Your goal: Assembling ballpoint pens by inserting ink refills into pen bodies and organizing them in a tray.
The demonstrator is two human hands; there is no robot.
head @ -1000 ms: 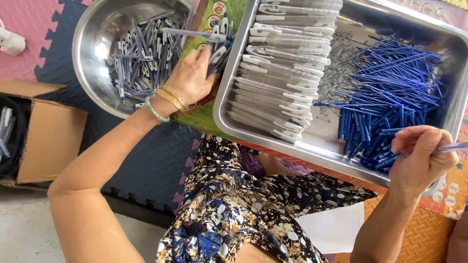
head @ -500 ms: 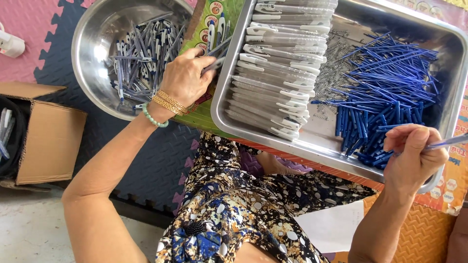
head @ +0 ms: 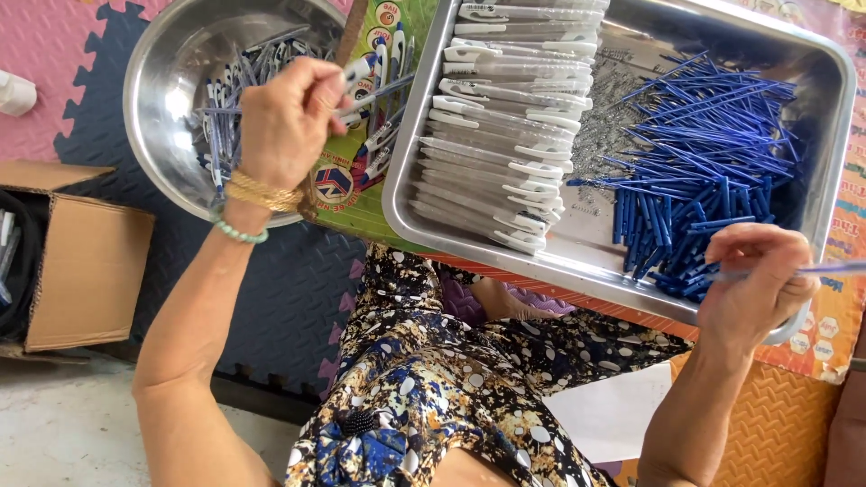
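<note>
The left hand [head: 284, 122] pinches a slim white-and-clear plastic pen [head: 361, 90] between thumb and fingertips, its long axis running nearly level and pointing right toward the rectangular steel tray [head: 816, 194]. The hand sits over the right rim of the round steel bowl [head: 158, 81], which holds a heap of assembled pens [head: 230, 86]. The right hand [head: 758, 284] curls its fingers around a thin blue refill [head: 834, 268], whose long axis lies almost level, the free end pointing right. It hovers at the tray's near right corner, just beside the pile of blue refills [head: 704, 171]. Left of them, rows of clear pen barrels [head: 505, 117] lie stacked. A brown cardboard box [head: 77, 261] stands far left.
</note>
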